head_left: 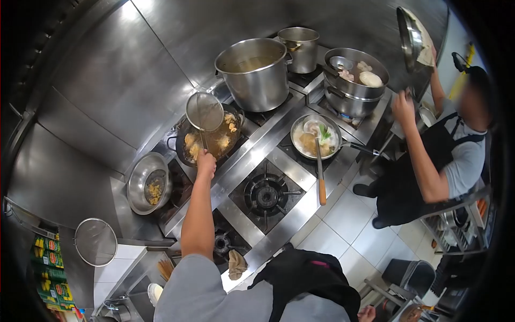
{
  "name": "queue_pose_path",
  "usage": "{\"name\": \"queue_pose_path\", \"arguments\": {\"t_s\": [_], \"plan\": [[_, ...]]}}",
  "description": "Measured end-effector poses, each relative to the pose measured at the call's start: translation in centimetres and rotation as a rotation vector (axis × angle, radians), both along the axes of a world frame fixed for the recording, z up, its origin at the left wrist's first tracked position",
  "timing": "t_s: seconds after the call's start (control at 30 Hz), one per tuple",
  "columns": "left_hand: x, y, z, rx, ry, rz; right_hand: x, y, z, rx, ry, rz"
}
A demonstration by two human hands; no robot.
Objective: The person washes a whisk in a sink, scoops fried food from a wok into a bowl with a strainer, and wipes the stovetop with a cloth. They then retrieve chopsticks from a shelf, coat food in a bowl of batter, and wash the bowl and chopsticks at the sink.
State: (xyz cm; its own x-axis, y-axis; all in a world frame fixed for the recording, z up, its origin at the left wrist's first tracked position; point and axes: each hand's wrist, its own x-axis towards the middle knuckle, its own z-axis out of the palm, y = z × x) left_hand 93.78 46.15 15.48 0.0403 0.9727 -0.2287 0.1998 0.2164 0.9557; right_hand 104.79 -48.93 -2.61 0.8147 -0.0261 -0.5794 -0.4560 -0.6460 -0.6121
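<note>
My left hand [206,164] is closed around the handle of a round mesh skimmer [205,111]. The skimmer is above a dark wok [182,151] of oil in which several golden fried pieces [191,146] float. To the left of the wok, a steel bowl [137,185] holds a small heap of brown bits. My right hand [367,314] hangs low at the bottom edge beside my black apron; only part of it shows, and its fingers are too small and cut off to read.
A tall stockpot [251,86] and a smaller pot [299,51] stand behind. A frying pan [298,153] with a ladle [320,172] sits on the right burner. Beyond it, a co-worker [429,145] raises a lid [409,40] near a steaming pot [354,96]. A bare burner [268,193] lies in front.
</note>
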Motion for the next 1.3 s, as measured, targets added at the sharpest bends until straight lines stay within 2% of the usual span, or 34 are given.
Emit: {"name": "queue_pose_path", "arguments": {"t_s": [0.07, 0.23, 0.27, 0.3, 0.37, 0.43, 0.53, 0.63, 0.67, 0.7, 0.73, 0.8, 0.87, 0.93, 1.0, 1.07, 1.17, 1.3], "plan": [[0.4, -0.2, 0.4, 0.005, 0.013, -0.023, 1.9, 4.6, 2.4, 0.188, 0.225, -0.139], [1.7, -0.6, 0.9, 0.051, 0.127, -0.016, 10.1, 9.0, -2.2, 0.227, 0.413, -0.216], [1.0, 0.7, -1.0, 0.048, 0.125, 0.009, 12.3, 9.0, -3.4, 0.231, 0.428, -0.219], [-0.3, 2.9, -4.2, 0.206, 0.258, 0.032, 14.5, 8.7, -4.8, 0.237, 0.447, -0.218], [-0.5, 2.9, -3.8, 0.365, 0.397, 0.075, 19.8, 6.4, -9.7, 0.269, 0.475, -0.218], [1.1, -1.0, 2.0, 0.066, 0.179, 0.042, 27.3, 1.0, -18.7, 0.366, 0.499, -0.259], [2.7, -2.4, 3.1, 0.027, 0.219, 0.029, 31.7, 10.2, -8.6, 0.248, 0.458, -0.212], [3.2, -2.7, 2.2, -0.052, 0.215, 0.005, 38.1, 14.0, -7.3, 0.251, 0.415, -0.115], [3.3, -2.7, 1.5, -0.058, 0.217, 0.015, 39.6, 16.5, -5.2, 0.236, 0.387, -0.099], [3.3, -2.5, 0.6, 0.059, 0.372, 0.057, 40.5, 19.5, -2.4, 0.221, 0.360, -0.086], [3.0, -2.6, -0.1, 0.176, 0.528, 0.096, 42.0, 20.4, -2.3, 0.265, 0.356, -0.058], [2.3, -2.9, -0.8, 0.228, 0.565, 0.114, 43.0, 23.6, -0.2, 0.239, 0.283, 0.013], [2.3, -3.2, 0.4, 0.295, 0.592, 0.127, 43.0, 25.3, 0.0, 0.255, 0.264, 0.028], [2.4, -3.9, 2.6, 0.152, 0.639, 0.185, 41.9, 26.3, -0.2, 0.266, 0.243, 0.042], [1.4, -3.6, 3.2, 0.168, 0.656, 0.150, 39.8, 26.4, -1.6, 0.291, 0.348, -0.003], [0.5, -2.9, 2.9, 0.189, 0.670, 0.117, 37.5, 24.3, -5.4, 0.400, 0.474, 0.054], [-0.3, -2.1, 1.1, 0.245, 0.511, 0.051, 31.1, 24.5, -3.9, 0.188, 0.484, 0.111], [1.0, -3.1, 1.3, 0.249, 0.602, 0.026, 27.0, 24.6, -3.5, 0.182, 0.528, 0.159]]}}
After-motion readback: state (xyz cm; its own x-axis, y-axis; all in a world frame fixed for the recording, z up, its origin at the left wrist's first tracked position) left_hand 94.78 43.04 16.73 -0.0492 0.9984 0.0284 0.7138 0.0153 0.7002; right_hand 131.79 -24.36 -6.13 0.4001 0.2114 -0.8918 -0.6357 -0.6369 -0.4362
